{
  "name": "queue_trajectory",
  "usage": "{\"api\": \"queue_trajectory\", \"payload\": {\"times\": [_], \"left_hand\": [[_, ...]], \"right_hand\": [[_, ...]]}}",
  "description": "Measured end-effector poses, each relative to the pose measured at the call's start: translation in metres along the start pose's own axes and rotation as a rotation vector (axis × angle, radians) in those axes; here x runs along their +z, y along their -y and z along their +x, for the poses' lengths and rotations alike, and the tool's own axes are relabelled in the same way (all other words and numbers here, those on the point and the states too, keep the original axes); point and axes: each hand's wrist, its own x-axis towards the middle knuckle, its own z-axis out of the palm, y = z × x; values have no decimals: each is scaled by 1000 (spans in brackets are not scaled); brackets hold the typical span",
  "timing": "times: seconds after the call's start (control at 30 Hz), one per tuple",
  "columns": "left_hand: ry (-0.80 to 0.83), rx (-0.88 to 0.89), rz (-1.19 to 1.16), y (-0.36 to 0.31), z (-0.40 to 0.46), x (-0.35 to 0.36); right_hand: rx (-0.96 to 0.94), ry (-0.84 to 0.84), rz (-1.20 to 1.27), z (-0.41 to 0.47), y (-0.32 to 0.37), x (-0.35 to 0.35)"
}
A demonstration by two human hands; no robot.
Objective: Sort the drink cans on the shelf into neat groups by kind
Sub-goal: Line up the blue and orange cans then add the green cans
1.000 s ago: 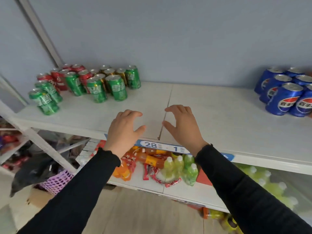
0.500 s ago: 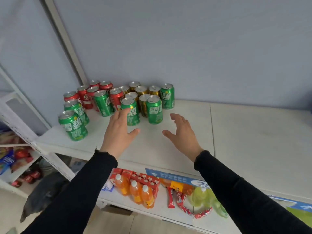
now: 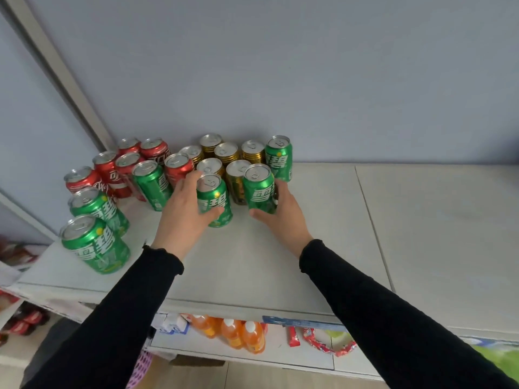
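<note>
Left hand [image 3: 184, 211] wraps a green can [image 3: 214, 200], thumb across its front; right hand [image 3: 283, 214] grips the neighbouring green can [image 3: 259, 189] just right. Both upright on white shelf [image 3: 365, 234], ahead of gold cans [image 3: 224, 153].

Both arms reach forward in black sleeves, cuffs at the wrists, forearms angling in toward each other. The left hand [image 3: 184, 213] is wrapped round the left green can [image 3: 214, 202], fingers behind it, thumb across the front low down. The right hand [image 3: 283, 213] cups the right green can [image 3: 259, 189] from its right side, thumb under the front, fingers hidden behind. Both grips are closed, the backs of the hands facing the camera.
</note>
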Motion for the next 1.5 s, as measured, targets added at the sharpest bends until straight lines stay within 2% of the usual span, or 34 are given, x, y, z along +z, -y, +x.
{"api": "queue_trajectory", "payload": {"times": [0.2,0.37,0.53,0.67,0.8,1.07,1.27,1.5], "left_hand": [[39,43,-114,-4,7,-8],[91,182,-169,-39,10,3],[206,257,-340,-97,27,40],[289,380,-369,-161,40,83],[332,432,-405,-233,52,131],[318,450,-374,-372,77,232],[312,393,-321,-434,98,283],[292,343,-287,-459,119,323]], "right_hand": [[105,-26,71,0,5,1],[163,-194,68,-13,-4,-33],[203,-376,34,-33,-12,-110],[235,-527,-35,-50,-28,-191],[283,-625,-70,-61,-50,-273],[286,-695,-45,-38,-129,-409],[280,-645,-48,8,-182,-445],[273,-663,-27,28,-212,-455]]}}
